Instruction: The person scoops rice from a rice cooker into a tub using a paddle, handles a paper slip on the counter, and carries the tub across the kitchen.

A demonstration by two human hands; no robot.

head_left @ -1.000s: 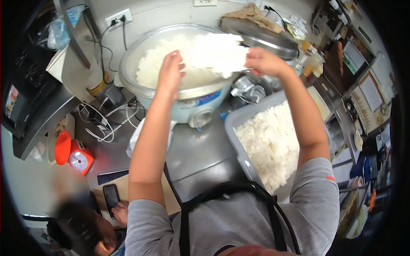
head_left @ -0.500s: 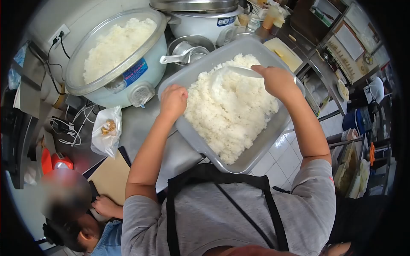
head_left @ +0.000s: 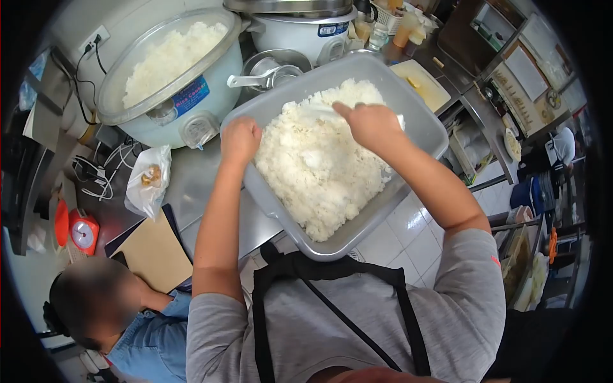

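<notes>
A grey plastic tub (head_left: 418,131) full of cooked white rice (head_left: 319,172) is in front of me. My left hand (head_left: 241,139) is closed over the tub's left rim. Over the rice near the far side, my right hand (head_left: 370,129) is closed on what looks like a white rice paddle (head_left: 319,112). Most of the paddle is hidden by the hand or blends into the rice. The rice is heaped, with a looser, uneven surface below the right hand.
A rice cooker (head_left: 185,121) heaped with rice stands at left, another cooker (head_left: 303,38) behind. Between them and the tub, a metal bowl (head_left: 290,59) holds a white-handled strainer (head_left: 252,80). A co-worker (head_left: 153,338) sits lower left near a plastic bag (head_left: 148,182) and red scale (head_left: 84,233).
My right hand has moved left across the rice with the paddle. The tub and my left hand appear shifted slightly left. The co-worker's head has turned, and their hand has moved toward it.
</notes>
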